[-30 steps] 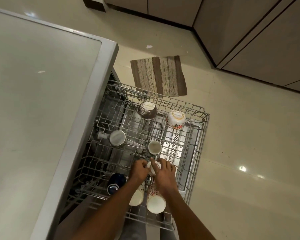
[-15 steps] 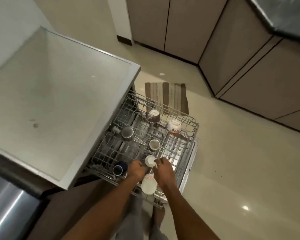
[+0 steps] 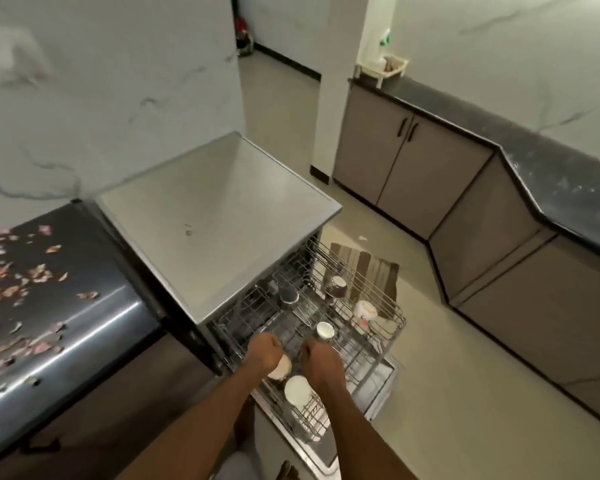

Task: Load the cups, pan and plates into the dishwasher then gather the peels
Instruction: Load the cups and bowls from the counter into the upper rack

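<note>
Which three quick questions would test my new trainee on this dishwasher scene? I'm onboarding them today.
1. True or false: the peels lie on the dark counter left of the dishwasher.
2. Where are both hands?
A. over the pulled-out upper rack
B. on the striped floor mat
C. on the cabinet doors
3. Fill in: the cups in the rack, like the floral cup, stand mouth ____.

Key: 1 true; 2 A; 3 down.
</note>
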The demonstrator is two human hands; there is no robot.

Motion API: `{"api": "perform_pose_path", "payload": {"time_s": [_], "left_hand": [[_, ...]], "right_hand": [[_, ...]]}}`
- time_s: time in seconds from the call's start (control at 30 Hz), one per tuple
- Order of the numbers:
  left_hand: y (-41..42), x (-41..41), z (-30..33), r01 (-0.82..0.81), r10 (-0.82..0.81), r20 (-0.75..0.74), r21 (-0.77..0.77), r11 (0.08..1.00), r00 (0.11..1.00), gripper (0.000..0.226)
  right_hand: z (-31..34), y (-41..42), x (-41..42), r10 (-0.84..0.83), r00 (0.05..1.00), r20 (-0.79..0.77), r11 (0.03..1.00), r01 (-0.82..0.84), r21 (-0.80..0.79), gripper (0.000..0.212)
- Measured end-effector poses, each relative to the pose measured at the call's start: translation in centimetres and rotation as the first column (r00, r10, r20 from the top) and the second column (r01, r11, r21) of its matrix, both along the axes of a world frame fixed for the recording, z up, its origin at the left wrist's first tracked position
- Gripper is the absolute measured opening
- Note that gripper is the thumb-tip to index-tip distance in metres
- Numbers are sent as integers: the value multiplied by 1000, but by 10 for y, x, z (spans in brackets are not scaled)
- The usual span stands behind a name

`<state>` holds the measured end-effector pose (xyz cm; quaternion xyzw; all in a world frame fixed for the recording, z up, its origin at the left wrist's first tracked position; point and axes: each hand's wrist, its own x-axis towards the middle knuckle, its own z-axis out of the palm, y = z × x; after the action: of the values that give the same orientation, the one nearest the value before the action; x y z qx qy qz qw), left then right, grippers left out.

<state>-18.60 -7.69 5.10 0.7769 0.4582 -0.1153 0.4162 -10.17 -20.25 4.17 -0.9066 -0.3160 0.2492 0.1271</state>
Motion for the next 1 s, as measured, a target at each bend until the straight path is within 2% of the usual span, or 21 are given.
{"api": "perform_pose_path", "payload": {"time_s": [0.23, 0.5, 0.63, 0.73, 0.83, 1.0], "left_hand": [[36, -73, 49, -111, 104, 64, 111, 988, 993, 14], [103, -176, 82, -372, 344, 200, 125, 920, 918, 13], [138, -245, 80, -428, 404, 177, 132, 894, 898, 17], [160, -299, 79, -442, 424, 144, 138, 886, 894, 11], [174, -348, 76, -481, 465, 132, 151, 863, 875, 28], [191, -423, 72, -580, 568, 116, 176, 796, 815, 25]], "right_hand": [[37, 57, -48, 194, 980, 34, 980, -195, 40, 23], [72, 140, -137, 425, 897, 123, 898, -434, 67, 24], [84, 189, -190, 473, 868, 148, 864, -490, 115, 29], [89, 220, -237, 521, 837, 169, 824, -545, 154, 28], [88, 243, -284, 550, 819, 164, 802, -573, 171, 26], [90, 278, -354, 641, 749, 169, 729, -662, 173, 25]]}}
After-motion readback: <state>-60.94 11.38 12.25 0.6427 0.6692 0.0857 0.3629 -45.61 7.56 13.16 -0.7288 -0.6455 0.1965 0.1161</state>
